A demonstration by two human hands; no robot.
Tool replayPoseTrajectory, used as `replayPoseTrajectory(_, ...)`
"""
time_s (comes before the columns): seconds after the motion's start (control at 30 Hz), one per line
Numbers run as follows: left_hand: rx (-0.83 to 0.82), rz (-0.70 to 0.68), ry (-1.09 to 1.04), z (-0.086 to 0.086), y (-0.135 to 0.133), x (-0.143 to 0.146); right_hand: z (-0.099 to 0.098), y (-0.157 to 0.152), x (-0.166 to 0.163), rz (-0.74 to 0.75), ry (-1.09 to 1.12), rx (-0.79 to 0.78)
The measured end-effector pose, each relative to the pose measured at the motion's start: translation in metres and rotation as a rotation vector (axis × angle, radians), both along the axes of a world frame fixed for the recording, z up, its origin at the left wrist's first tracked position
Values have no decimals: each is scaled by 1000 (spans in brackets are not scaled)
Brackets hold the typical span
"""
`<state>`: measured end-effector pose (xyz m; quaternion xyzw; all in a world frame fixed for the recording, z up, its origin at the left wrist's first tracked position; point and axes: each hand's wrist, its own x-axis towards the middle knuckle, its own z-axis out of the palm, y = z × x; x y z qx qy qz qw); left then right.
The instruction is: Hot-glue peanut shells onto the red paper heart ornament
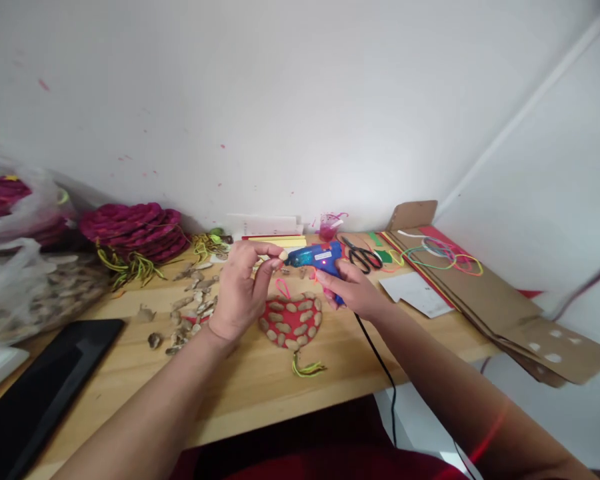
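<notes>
My right hand (353, 287) is wrapped round the handle of a blue hot glue gun (310, 256), its nozzle pointing left and a small red light glowing on its side. At the nozzle, my left hand (240, 287) pinches a small pale peanut shell (283, 256) between thumb and fingers, mostly hidden by them. Below both hands lies a red heart (299, 322) covered with peanut shells, with a pink loop at its top and a yellow-green tassel (307, 368) at its tip. Loose shell pieces (200, 297) are scattered left of the heart.
At left are a black tablet-like slab (55, 387), a clear bag of shells (60, 293) and stacked magenta pieces (135, 230). To the right lie black scissors (363, 255), coloured cords (445, 253) and cardboard (500, 300). The gun's black cord (380, 360) hangs over the table's front edge.
</notes>
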<state>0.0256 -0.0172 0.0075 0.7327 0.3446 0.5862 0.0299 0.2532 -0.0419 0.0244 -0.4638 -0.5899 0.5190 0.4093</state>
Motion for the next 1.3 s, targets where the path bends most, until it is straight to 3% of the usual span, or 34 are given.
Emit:
replayPoseTrajectory(0.17,3,48,58,12,-3,-5,-14,20,-7,73,-35,45)
replayPoseTrajectory(0.33,9,51,156,13,-5,-4,-34,18,-1,-45,-242,346)
replayPoseTrajectory(0.43,59,-24,268,9,-9,1,-34,13,2,-83,-283,475)
replayPoseTrajectory(0.63,138,-60,302,12,-18,9,-28,7,2,-61,-304,551)
replayPoseTrajectory(0.8,59,-93,293,36,-17,10,-20,8,2,21,-224,431)
replayPoseTrajectory(0.97,-360,-296,150,55,-4,4,-12,12,11,263,-131,72)
replayPoseTrajectory(1.1,-612,-513,53,54,7,-4,-11,15,17,439,-61,-128)
replayPoseTrajectory(1.3,-701,-664,-19,43,14,-7,-17,16,20,595,18,-200)
